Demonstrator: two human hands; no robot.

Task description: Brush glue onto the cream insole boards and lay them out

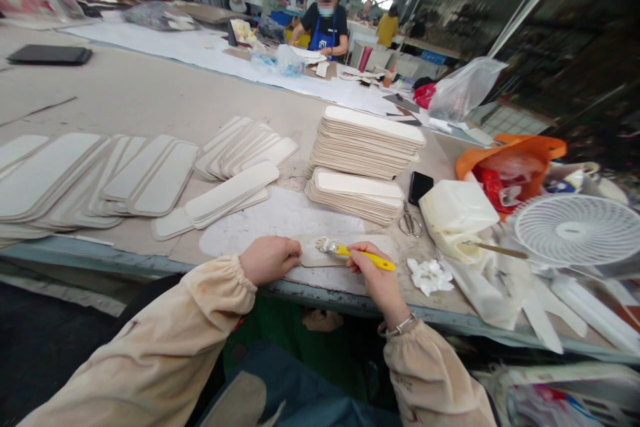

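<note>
My right hand (373, 270) is closed round the yellow handle of a brush (367, 257). The pale, coated bristles rest on a flat off-white panel (313, 255) with rounded corners, lying near the table's front edge. At the panel's left end is my left hand (273, 259), its fingers bent together and fingertips at the panel's edge; whether they pinch it is hard to see. Beyond the panel stand a tall stack of similar panels (367, 140) and a lower stack (355, 193). More panels (233, 193) lie fanned out to the left.
Right of the stacks are a black phone (420, 188), scissors (411, 221), a white container (457, 207), crumpled white material (429, 276), a white fan (577, 230) and an orange bag (510, 167). Across the table a person in a blue apron (324, 37) handles pale pieces.
</note>
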